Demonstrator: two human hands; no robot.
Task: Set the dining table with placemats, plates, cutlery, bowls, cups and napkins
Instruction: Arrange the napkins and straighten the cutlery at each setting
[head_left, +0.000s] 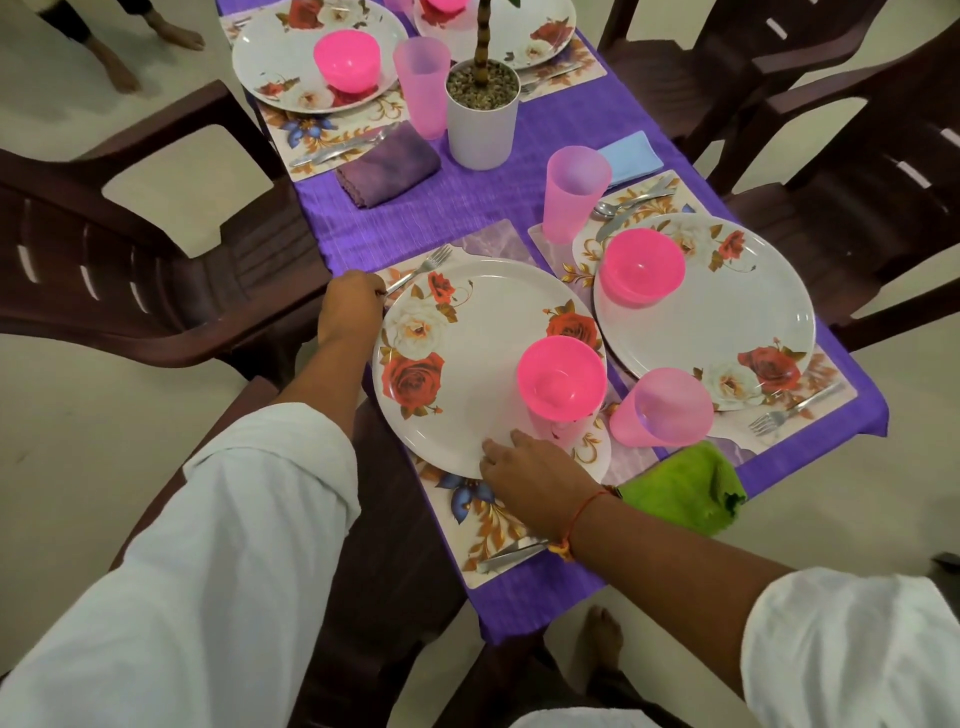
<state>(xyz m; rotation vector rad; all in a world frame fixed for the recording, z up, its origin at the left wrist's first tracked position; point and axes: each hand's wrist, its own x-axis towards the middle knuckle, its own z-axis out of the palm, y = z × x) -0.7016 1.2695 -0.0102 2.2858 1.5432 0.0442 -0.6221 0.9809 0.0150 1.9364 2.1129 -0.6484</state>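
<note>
Bowl (561, 376) sits just past flat fingers of my right hand (530, 467); left hand (350, 306) grip unclear; tilting plate (478, 353) could slide it.

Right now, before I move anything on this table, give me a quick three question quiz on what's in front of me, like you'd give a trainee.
1. True or false: the nearest plate is plain white, with no pattern.
2. The napkin beside the right hand is: A blue, B green, C purple.
3. What does the white pot hold?
Key: 1 false, it has roses on it. 2 B. 3 pebbles and a plant stem.
</note>
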